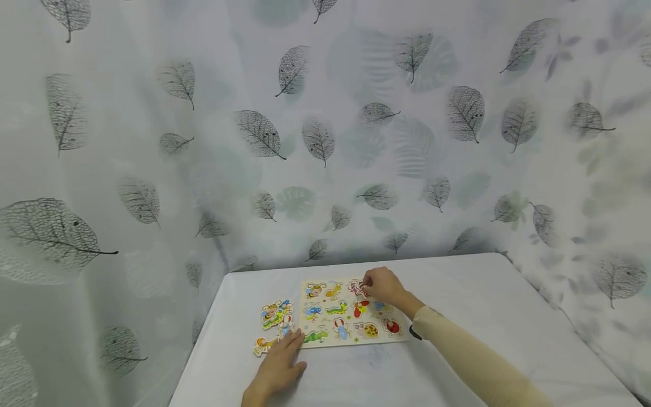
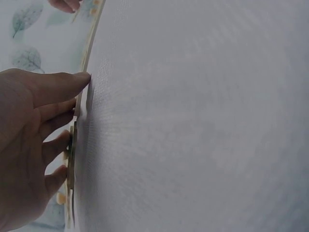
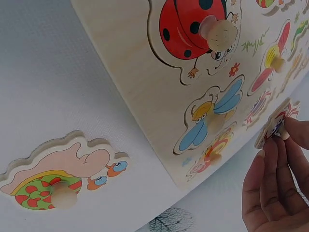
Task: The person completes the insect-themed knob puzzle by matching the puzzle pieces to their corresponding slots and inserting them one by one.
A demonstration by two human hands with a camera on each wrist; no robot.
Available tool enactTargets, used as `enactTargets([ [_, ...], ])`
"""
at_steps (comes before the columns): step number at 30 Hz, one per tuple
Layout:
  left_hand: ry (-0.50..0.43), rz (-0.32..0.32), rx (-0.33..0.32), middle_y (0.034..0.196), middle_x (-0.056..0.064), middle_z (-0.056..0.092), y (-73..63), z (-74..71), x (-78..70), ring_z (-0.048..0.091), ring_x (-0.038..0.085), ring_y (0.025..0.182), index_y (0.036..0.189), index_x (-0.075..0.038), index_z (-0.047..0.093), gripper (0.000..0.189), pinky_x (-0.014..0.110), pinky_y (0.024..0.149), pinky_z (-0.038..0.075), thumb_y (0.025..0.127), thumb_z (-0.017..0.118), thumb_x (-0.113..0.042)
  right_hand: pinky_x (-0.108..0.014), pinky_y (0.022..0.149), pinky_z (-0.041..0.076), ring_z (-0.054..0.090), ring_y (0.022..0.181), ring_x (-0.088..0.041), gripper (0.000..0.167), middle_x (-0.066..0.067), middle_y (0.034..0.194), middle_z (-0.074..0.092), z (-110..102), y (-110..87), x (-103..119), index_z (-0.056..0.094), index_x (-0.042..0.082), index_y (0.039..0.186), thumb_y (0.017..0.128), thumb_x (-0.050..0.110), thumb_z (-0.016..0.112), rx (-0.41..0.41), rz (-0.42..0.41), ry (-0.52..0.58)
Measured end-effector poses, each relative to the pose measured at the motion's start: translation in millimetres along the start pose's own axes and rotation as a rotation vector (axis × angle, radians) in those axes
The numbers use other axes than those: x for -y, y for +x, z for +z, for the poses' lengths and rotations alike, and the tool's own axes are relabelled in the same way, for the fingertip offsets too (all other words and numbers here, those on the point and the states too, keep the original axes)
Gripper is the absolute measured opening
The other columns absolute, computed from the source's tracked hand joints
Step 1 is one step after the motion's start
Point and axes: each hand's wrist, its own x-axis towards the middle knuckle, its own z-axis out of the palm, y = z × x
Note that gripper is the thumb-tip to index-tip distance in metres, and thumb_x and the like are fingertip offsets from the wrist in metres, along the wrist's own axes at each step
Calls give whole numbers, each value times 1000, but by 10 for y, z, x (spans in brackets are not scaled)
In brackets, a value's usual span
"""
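Observation:
My right hand [image 1: 385, 285] is over the far right part of a wooden knob puzzle board [image 1: 325, 341]. Between thumb and fingers it pinches a red-and-white puzzle piece [image 3: 277, 123] by its small knob, tilted above a recess printed in similar colours. My left hand [image 1: 277, 364] rests at the board's near left corner, fingers extended. Its fingertips [image 2: 62, 176] touch the edges of loose pieces there. An ant-like piece [image 1: 264, 345] lies just left of those fingers. Seated in the board are a ladybug piece [image 3: 193, 29] and a blue-winged insect piece [image 3: 210, 116].
Left of the board, several loose insect pieces [image 1: 276, 312] overlap in a pile. A snail piece [image 3: 63, 174] with a knob lies on the white tabletop [image 1: 458, 282] off the board's right side. Leaf-print curtains [image 1: 351, 141] hang behind and beside the table.

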Motion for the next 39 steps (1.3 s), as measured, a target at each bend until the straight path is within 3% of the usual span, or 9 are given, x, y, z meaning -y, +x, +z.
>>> enactTargets([
  [19, 16, -83, 67, 158, 11, 49, 32, -5, -78, 39, 41, 148, 149, -6, 55, 67, 65, 121, 27, 90, 78, -30, -33, 67, 55, 58, 71, -11, 7, 7, 80, 66, 266, 235, -36, 76, 18, 85, 90, 17, 81, 46, 32, 16],
  [26, -4, -71, 28, 158, 13, 50, 32, -17, -72, 40, 44, 147, 148, -4, 56, 67, 68, 119, 28, 90, 78, -29, -34, 66, 57, 60, 72, -11, 6, 6, 83, 69, 347, 319, -38, 77, 17, 88, 90, 18, 82, 38, 2, -5],
  [39, 21, -44, 2, 156, 14, 51, 19, 10, -48, 42, 44, 146, 148, -5, 56, 66, 70, 116, 30, 91, 76, -32, -31, 60, 54, 59, 68, -10, 7, 6, 82, 68, 425, 381, -55, 76, 18, 86, 92, 19, 80, 35, 19, -23],
])
